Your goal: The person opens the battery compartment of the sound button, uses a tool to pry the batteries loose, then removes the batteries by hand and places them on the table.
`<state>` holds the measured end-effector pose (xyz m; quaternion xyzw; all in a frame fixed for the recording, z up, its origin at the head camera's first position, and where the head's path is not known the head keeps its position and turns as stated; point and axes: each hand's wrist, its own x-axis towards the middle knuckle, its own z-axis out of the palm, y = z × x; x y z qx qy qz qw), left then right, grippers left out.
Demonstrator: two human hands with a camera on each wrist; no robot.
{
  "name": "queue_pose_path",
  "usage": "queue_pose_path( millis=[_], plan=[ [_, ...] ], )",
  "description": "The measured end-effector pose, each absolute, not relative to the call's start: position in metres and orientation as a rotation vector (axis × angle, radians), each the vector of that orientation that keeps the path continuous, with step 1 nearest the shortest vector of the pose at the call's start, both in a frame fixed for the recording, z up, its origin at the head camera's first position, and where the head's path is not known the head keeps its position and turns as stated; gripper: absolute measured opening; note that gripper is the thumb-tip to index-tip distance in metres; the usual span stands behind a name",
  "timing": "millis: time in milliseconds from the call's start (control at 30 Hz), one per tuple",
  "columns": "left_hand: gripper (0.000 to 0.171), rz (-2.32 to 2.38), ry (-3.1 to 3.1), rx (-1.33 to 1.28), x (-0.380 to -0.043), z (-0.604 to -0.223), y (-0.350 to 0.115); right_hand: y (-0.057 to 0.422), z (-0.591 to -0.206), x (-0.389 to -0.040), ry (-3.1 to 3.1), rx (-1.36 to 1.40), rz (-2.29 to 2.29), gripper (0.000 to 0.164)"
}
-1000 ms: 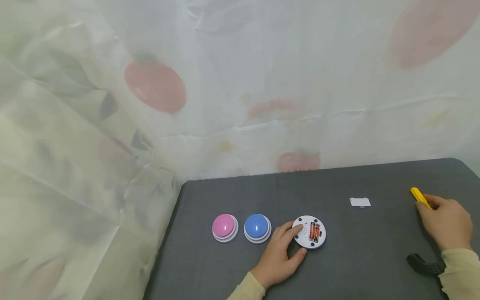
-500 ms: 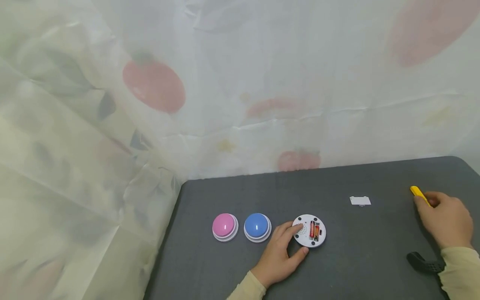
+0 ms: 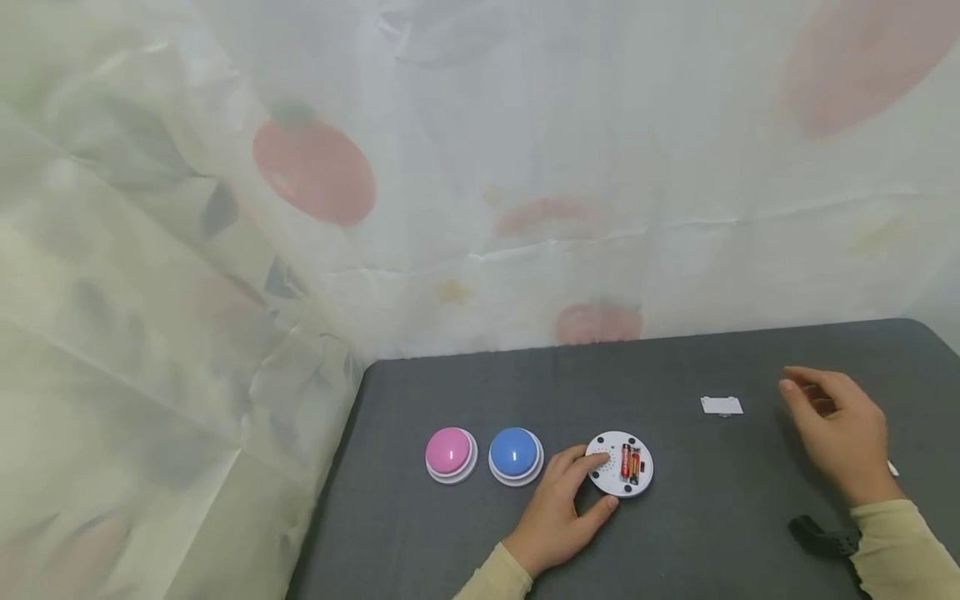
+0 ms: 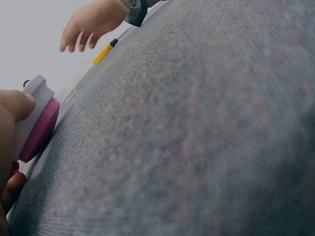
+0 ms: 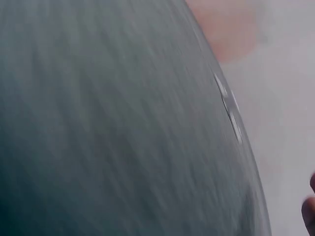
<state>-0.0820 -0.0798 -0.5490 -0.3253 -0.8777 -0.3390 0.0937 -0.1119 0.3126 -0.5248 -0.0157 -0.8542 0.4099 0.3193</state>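
Toward the right edge of the worktop (image 3: 697, 517), my right hand (image 3: 836, 429) has let go of the yellow tool (image 4: 102, 54) and come left, nearer the white cover (image 3: 722, 406); its fingers hang loosely bent. The tool now shows below them, apart. Well in from the far edge, my left hand (image 3: 558, 517) has stayed put, pinching the rim of the upturned button (image 3: 616, 477), one finger on its white back beside the batteries (image 3: 631, 464). Blue button (image 3: 513, 452) and pink button (image 3: 447, 451), nearer the left edge, have not moved.
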Motion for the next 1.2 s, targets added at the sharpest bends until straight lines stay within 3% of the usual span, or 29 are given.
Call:
queue_pose_path(
  millis=[233,500,867,1200],
  plan=[
    [0.055,-1.003,-2.593,-0.973,-0.083,-0.55,-0.079,0.278,-0.522,-0.113,-2.236,0.325,1.202,0.047],
    [0.057,-1.005,-2.608,-0.939,-0.081,-0.55,-0.081,0.23,-0.513,-0.102,-2.294,0.589,1.339,0.056],
    [0.056,-1.011,-2.608,-0.944,-0.082,-0.55,-0.079,0.199,-0.521,-0.094,-2.321,0.922,1.252,0.054],
    [0.056,-0.988,-2.604,-0.952,-0.082,-0.55,-0.078,0.19,-0.525,-0.092,-2.266,1.019,1.055,0.054]
  ],
)
